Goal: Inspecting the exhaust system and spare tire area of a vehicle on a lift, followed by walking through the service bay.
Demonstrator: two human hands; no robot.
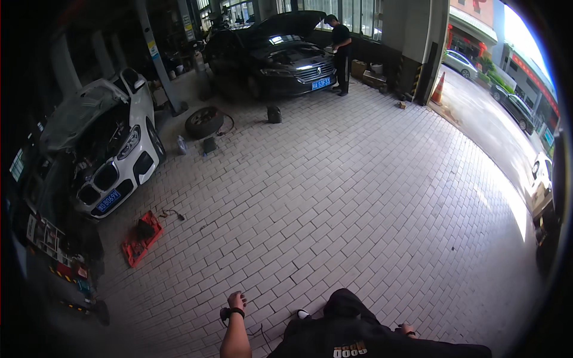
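Note:
My left hand [237, 300] hangs out in front of me, low in the picture, over the paved floor. Its fingers are loosely bent and a little apart, with nothing visible in them. A black strap with a small device [227, 313] is round that wrist. My right hand [407, 329] shows only in part beside my dark clothing, at the lower right; its fingers are too hidden to read. Neither hand touches any object that I can see. The nearest loose thing is a red open tool case [142, 238] on the floor, ahead and to the left, well apart from my left hand.
A white car [128, 143] with its hood raised stands at the left. Farther back, a person [340, 51] stands by a dark car [286, 65], hood up. A loose wheel [205, 123] and a black container [274, 114] lie between. An orange cone [439, 89] marks the doorway.

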